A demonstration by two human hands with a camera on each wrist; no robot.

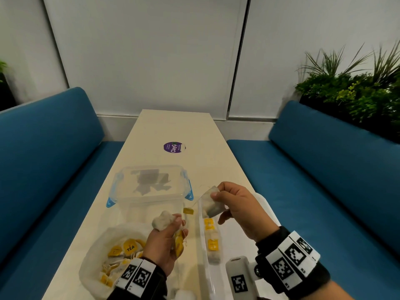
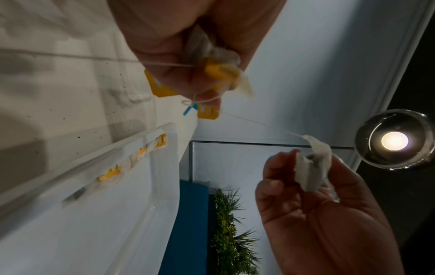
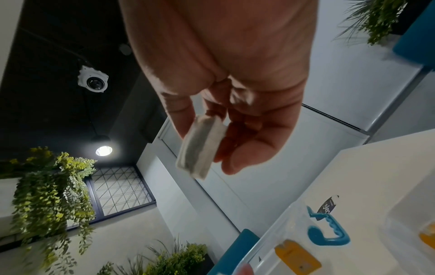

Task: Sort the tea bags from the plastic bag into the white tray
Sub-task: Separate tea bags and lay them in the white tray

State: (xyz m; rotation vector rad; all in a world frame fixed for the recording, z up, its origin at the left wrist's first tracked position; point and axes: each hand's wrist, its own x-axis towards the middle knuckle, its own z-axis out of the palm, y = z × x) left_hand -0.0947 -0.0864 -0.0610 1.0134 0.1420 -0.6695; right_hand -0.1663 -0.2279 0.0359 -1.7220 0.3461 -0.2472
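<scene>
Near left on the table (image 1: pixel 151 131): plastic bag (image 1: pixel 93 256), thin crinkled translucent film, mouth open upward, full of loose tea bags (image 1: pixel 121 254) with yellow paper tags, one printed "TEA".

My left hand (image 1: pixel 164 241) is just right of it, above the table. Fingers are curled around a crumpled clump (image 1: pixel 163 220) of soft off-white tea bags; yellow tags and thin strings hang under the palm. In the left wrist view one string (image 2: pixel 259 123) runs taut from this clump to the bag in my other hand.

Beyond my left hand: clear rigid plastic box (image 1: pixel 151 187), rounded rectangle, blue clip latches, dark flat pieces inside. One yellow tag (image 1: pixel 188 211) hangs near its right near corner.

Between my hands on the table: white tray (image 1: pixel 202 245), smooth hard plastic, long narrow compartment running near-to-far. It holds a single-file row of tea bags (image 1: pixel 211 237), yellow tags up.

My right hand (image 1: pixel 240 208) is raised above the far end of the tray. Thumb and forefinger pinch one tea bag (image 1: pixel 211 203) at its upper corner; other fingers are loosely curled. The bag is a flat rectangular pillow, fibrous white paper, dark leaf showing through, long axis tilted, lower end pointing down toward the tray.

Far centre: round purple sticker (image 1: pixel 173 147) on the pale matte tabletop.
</scene>
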